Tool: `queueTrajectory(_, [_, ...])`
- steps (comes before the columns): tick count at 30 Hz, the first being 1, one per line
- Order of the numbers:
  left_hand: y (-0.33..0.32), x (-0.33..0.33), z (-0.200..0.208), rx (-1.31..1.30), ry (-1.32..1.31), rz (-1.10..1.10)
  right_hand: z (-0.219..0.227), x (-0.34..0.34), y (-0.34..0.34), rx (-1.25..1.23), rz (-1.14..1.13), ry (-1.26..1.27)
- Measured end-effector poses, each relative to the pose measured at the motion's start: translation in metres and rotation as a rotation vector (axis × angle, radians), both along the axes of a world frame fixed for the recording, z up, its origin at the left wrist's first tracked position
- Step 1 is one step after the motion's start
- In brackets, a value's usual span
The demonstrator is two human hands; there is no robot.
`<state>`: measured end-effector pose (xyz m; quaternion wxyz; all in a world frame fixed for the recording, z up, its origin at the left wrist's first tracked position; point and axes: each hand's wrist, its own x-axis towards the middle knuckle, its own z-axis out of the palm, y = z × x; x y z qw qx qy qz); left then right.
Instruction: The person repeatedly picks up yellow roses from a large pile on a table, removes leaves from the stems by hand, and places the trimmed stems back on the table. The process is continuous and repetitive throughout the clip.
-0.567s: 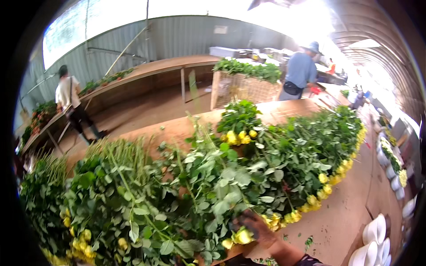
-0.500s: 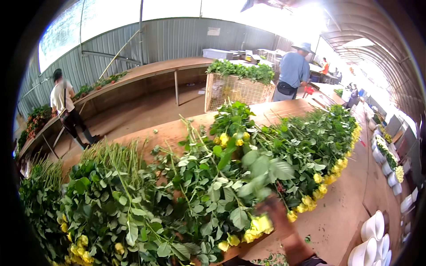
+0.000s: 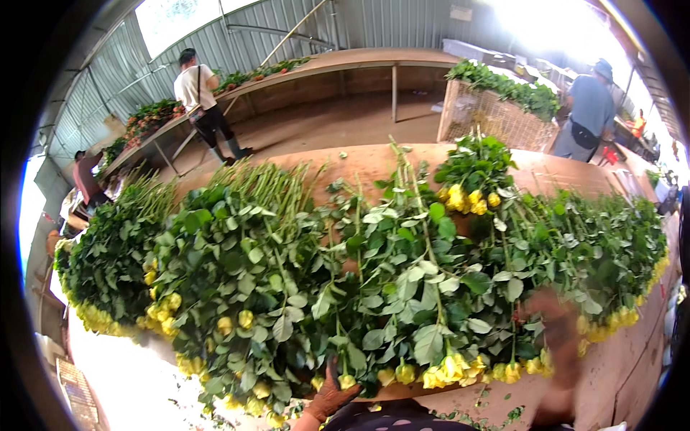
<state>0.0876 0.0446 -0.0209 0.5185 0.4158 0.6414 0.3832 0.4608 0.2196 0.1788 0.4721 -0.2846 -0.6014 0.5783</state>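
Long-stemmed yellow roses lie side by side on the table, their blooms toward me and their stems toward the far side. My left hand (image 3: 333, 394), in a dark reddish-brown covering, is at the near edge beside a yellow rose bloom (image 3: 346, 381). Its thumb and a raised finger stand apart, and I see nothing held. Motion smears my right hand (image 3: 555, 316) over the rose foliage at the right; its fingers cannot be made out. Below and left of it, a cluster of yellow roses (image 3: 453, 370) hangs at the edge.
A small rose bunch (image 3: 471, 176) lies crosswise near the table's far side. Behind stand a slatted crate (image 3: 496, 126) topped with greenery and a long bench (image 3: 359, 61) bearing orange flowers at its left. Several people work around; the nearest (image 3: 589, 108) stands at the right.
My view has turned leftward, bringing more of the left heap and my left hand into sight. My right hand has moved rightward along the roses; the blurred leaves above it no longer show.
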Motion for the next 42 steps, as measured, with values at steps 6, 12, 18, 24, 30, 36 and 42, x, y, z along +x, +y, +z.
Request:
queueTrajectory(6, [0.008,0.013,0.067,0.161,0.05,-0.192,-0.138,-0.237,-0.062,-0.602,0.365,-0.53])
queueTrajectory(12, [0.0,-0.035,-0.008,-0.225,1.047,-0.063,-0.224,-0.277,-0.082,-0.552,0.203,-0.511])
queueTrajectory(18, [-0.007,-0.052,-0.016,-0.218,0.544,-0.129,-0.226,-0.319,-0.095,-0.058,0.299,-1.097])
queueTrajectory(24, [0.035,-0.137,0.092,-0.205,0.278,-0.298,-0.151,-0.297,-0.084,-0.285,0.168,-0.812])
queueTrajectory(30, [0.092,-0.224,0.0,-0.169,1.272,0.29,-0.139,-0.257,-0.094,-0.607,0.124,-0.335])
queueTrajectory(36, [0.053,-0.197,0.071,0.226,0.166,0.441,-0.16,-0.3,-0.069,0.718,0.124,-0.795])
queueTrajectory(42, [-0.02,-0.122,0.025,0.416,0.953,-0.374,-0.191,-0.372,-0.079,-0.141,0.463,-0.717])
